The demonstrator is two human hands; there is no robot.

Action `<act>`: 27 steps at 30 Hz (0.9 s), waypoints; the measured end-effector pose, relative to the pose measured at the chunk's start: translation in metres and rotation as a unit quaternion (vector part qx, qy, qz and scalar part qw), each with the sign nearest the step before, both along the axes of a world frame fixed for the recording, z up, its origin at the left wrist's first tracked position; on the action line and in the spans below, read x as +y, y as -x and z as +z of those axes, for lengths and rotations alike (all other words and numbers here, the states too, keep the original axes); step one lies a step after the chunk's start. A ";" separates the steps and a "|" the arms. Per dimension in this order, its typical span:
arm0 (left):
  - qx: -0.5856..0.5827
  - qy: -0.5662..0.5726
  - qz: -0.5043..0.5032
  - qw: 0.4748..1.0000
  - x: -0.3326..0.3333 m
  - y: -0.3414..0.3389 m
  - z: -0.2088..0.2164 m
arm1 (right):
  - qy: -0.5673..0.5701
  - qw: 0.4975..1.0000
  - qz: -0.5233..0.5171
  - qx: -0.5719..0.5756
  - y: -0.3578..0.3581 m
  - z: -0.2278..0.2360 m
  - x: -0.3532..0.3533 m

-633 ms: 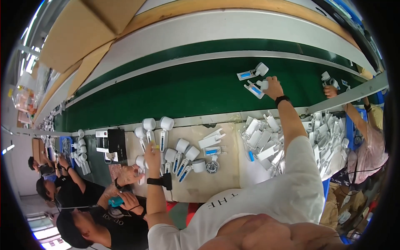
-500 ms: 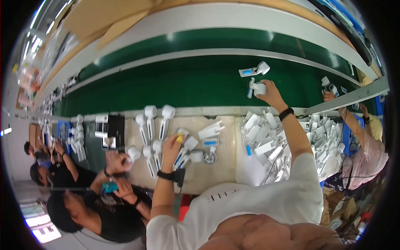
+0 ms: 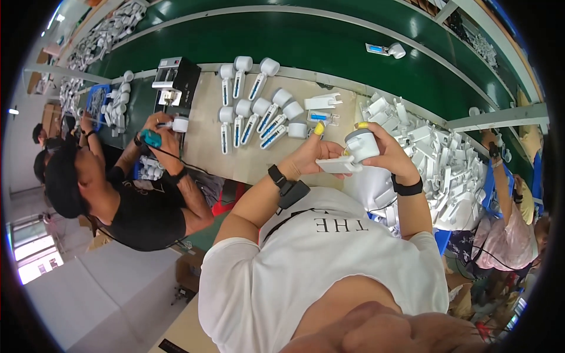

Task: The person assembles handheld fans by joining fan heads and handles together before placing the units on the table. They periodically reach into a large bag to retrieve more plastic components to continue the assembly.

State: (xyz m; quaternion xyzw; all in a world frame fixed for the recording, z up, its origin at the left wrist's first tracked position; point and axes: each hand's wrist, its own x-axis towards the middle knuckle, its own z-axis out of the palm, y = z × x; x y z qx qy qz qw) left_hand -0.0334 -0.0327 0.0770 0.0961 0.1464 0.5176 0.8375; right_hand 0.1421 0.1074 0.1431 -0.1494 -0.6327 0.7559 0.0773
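Observation:
In front of my chest both hands hold one white round-headed device (image 3: 361,145). My right hand (image 3: 388,154) is closed around its cup-like head. The fingers of my left hand (image 3: 311,155) grip its flat white handle piece (image 3: 336,165), which sticks out sideways from the head. Yellow covers show on a fingertip of each hand. Beyond my left hand, several similar white devices (image 3: 242,88) with blue strips in their handles lie in rows on the beige bench mat (image 3: 203,141). A loose white casing (image 3: 323,101) and a part with a blue strip (image 3: 323,119) lie near them.
A heap of white casings (image 3: 447,176) covers the bench at right. One device (image 3: 385,50) lies on the green conveyor (image 3: 306,41). At left, a co-worker in black (image 3: 147,200) holds a teal tool (image 3: 151,138) beside a black machine (image 3: 178,82). Another person (image 3: 506,235) works far right.
My right hand has come back from the conveyor with a device. My left hand has left the rows of devices and joined it at the handle. The head view has shifted.

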 end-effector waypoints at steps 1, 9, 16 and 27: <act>-0.003 -0.003 0.001 1.000 -0.005 -0.004 -0.001 | -0.003 1.000 0.001 -0.003 -0.005 0.000 -0.004; 0.295 -0.169 -0.161 0.927 -0.025 -0.026 0.034 | -0.360 0.931 -0.067 0.012 -0.026 0.027 -0.022; 0.899 -0.156 0.187 0.363 -0.033 -0.032 0.052 | -0.583 0.809 -0.056 0.045 -0.036 0.044 -0.035; 0.200 -0.199 -0.051 0.958 -0.021 -0.019 0.027 | -0.554 0.815 -0.096 0.137 -0.044 0.041 -0.041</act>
